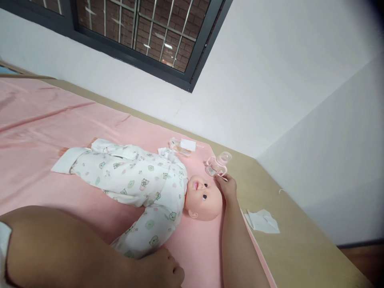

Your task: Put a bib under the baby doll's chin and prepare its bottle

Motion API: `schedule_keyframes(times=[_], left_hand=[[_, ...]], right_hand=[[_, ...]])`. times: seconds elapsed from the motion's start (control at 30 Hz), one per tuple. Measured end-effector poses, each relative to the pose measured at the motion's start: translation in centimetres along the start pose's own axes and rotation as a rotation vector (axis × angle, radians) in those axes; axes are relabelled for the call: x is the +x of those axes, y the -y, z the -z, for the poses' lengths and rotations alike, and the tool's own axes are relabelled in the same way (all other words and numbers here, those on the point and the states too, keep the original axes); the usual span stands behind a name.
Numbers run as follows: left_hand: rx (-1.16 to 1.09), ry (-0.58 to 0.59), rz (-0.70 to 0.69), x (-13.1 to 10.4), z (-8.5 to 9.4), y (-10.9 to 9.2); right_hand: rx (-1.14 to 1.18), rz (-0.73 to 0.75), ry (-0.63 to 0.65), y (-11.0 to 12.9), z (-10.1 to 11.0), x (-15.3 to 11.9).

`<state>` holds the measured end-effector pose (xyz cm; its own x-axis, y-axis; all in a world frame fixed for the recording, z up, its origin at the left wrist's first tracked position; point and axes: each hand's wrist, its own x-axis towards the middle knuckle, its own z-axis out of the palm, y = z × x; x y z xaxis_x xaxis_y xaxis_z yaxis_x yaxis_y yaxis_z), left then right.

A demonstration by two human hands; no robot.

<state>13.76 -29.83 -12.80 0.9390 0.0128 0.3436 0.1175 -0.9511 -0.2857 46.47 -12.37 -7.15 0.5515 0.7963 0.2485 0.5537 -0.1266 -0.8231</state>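
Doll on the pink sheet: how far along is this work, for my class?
Looks done: the doll lies dressed on the pink sheet. In hand: the right hand is at the bottle; the left hand is by the doll's sleeve, its grip unclear. Left: one picture cannot settle that; the bottle is apart from the doll's mouth.

head cam | worn on head | faces forward-down, tilted | single view, nothing shared
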Motion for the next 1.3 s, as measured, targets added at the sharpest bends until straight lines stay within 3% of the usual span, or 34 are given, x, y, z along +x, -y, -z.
schedule_keyframes(times=[0.27, 0.67, 1.07, 1.3], left_hand=[[-0.003, 0.020, -0.010, 0.0, 0.6, 0.2], [-0.013, 0.038, -0.016, -0.1, 0.5, 0.1], [-0.002, 0.032, -0.028, 0.1, 1.9, 0.6], [-0.008, 0.046, -0.017, 0.0, 1.1, 0.2]], right_hand=[[-0.113, 0.022, -0.071, 1.5, -0.1, -0.6], [-0.163, 0.027, -0.073, 1.6, -0.8, -0.6], [-0.196, 0.018, -0.081, 2.0, -0.8, -0.9], [-0.178, 0.033, -0.083, 2.0, -0.8, -1.0]])
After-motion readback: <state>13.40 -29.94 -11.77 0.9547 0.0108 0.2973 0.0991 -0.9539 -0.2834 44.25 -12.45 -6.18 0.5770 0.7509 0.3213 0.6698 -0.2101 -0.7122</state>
